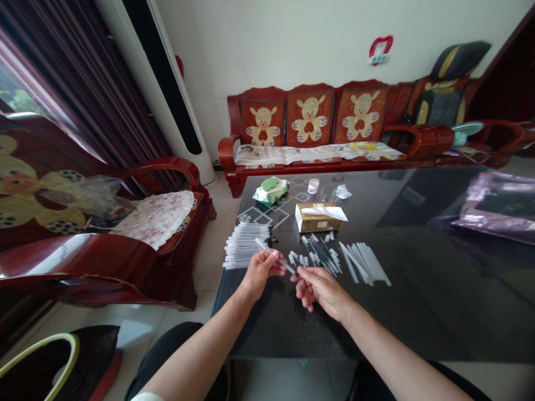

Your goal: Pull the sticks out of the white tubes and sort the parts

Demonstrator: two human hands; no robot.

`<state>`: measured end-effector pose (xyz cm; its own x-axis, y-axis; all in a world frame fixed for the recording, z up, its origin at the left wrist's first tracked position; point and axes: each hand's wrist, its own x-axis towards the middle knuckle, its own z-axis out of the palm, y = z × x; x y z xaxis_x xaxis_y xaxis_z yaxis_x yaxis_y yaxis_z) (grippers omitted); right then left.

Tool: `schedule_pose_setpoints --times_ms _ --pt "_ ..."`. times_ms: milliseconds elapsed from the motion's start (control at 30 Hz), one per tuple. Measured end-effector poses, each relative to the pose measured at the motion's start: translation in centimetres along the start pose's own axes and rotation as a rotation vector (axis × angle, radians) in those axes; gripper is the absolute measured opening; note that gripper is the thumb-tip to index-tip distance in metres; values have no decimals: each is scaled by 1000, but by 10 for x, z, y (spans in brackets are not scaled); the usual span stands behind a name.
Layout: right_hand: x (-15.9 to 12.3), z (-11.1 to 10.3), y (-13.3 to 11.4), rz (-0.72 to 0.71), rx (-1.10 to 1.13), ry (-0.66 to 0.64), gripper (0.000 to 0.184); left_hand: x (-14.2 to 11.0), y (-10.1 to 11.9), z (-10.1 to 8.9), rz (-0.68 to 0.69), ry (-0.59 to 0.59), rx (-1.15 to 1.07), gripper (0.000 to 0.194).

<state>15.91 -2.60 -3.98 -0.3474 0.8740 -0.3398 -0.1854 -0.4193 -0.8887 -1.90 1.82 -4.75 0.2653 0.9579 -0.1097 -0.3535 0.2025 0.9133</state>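
A translucent white pen barrel (264,245) is held aslant above the near part of the table. My left hand (262,273) pinches it around the middle, and a darker length shows beyond the fingers. At its lower right end, my right hand (320,287) closes thumb and forefinger on the dark tip; the other fingers are curled loosely. Beyond my left hand lies a row of pens (246,245) with black ends. In front of my right hand are several dark thin refills (320,253), small white caps (297,258) and loose pale barrels (368,263).
A tissue box (320,220), a green wipes pack (271,192), a small pink-white cup (313,186) and a crumpled tissue (343,192) stand farther back on the black table (438,312). Purple plastic packaging (493,217) lies at right. A wooden armchair (167,223) is at left.
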Motion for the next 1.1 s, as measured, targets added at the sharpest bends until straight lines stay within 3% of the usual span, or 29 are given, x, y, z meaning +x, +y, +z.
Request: schedule_pose_setpoints --times_ms 133,400,500,667,767,867,933,1033,1100 --pt "0 -1 1 9 -12 -38 39 0 1 0 2 12 -1 36" --pt "1 -15 -1 -17 -200 27 35 6 0 -7 3 72 -54 33" --pt "2 -35 -12 -18 -458 196 34 8 -2 -9 -4 92 -90 31" --pt "-2 -83 -36 -17 -1181 626 29 7 -3 -8 -17 80 -82 32" --pt "-3 -99 -38 40 -1459 742 25 6 -3 -6 -15 76 -69 34" --pt "-1 -101 -33 101 -1552 757 26 5 -3 -5 -15 70 -61 35" --pt "1 -97 -32 70 -1577 769 27 5 -4 -6 -14 69 -56 35" --pt "-1 -82 -33 -138 -1477 727 28 5 -5 -6 -10 50 -51 35" --pt "-2 -65 -31 -272 -1257 539 31 4 -5 -5 -14 25 -40 35"
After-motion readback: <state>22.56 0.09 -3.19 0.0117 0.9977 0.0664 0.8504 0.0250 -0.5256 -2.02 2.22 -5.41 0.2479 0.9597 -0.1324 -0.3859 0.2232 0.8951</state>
